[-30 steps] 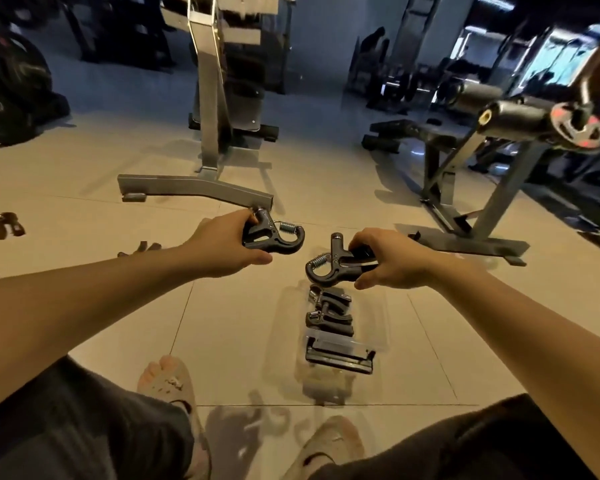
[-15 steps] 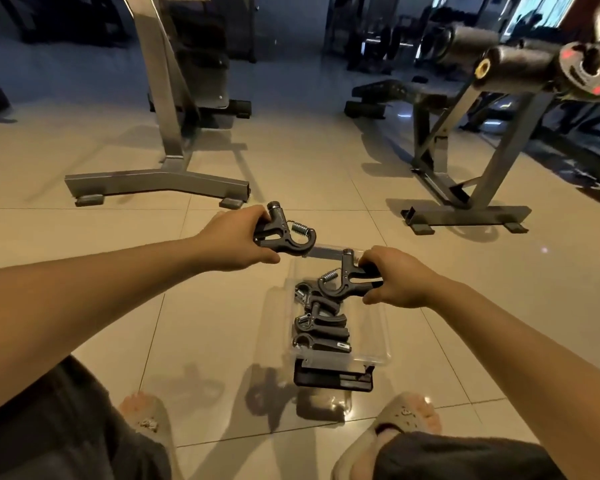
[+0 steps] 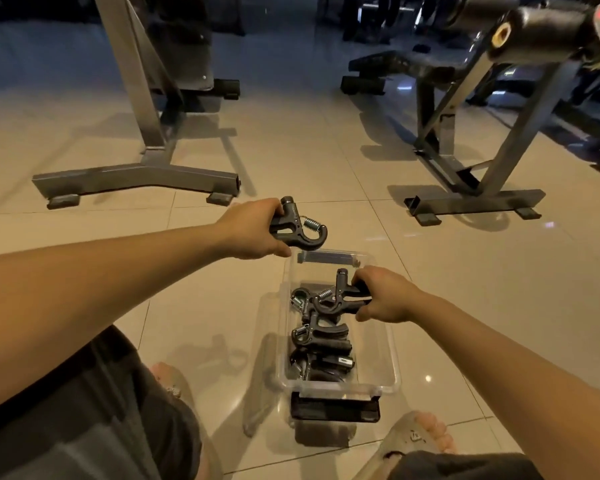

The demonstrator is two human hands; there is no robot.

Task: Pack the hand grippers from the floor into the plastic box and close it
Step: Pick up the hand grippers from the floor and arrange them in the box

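Note:
A clear plastic box (image 3: pixel 390 348) stands open on the tiled floor between my feet, with black latches at its near and far ends. Several dark hand grippers (image 3: pixel 321 344) with metal springs lie piled inside. My left hand (image 3: pixel 253 230) holds one hand gripper (image 3: pixel 297 226) in the air just beyond the box's far left corner. My right hand (image 3: pixel 383 294) holds another hand gripper (image 3: pixel 338 297) low over the box's far half, above the pile.
A grey metal machine base (image 3: pixel 136 178) stands on the floor ahead at left. A bench frame (image 3: pixel 475 199) with a padded roller stands ahead at right. My sandalled feet (image 3: pixel 426 434) flank the box's near end.
My view has tilted down and closer to the box. My right hand has lowered its gripper from above the floor into the box opening. My left hand stayed near the box's far edge.

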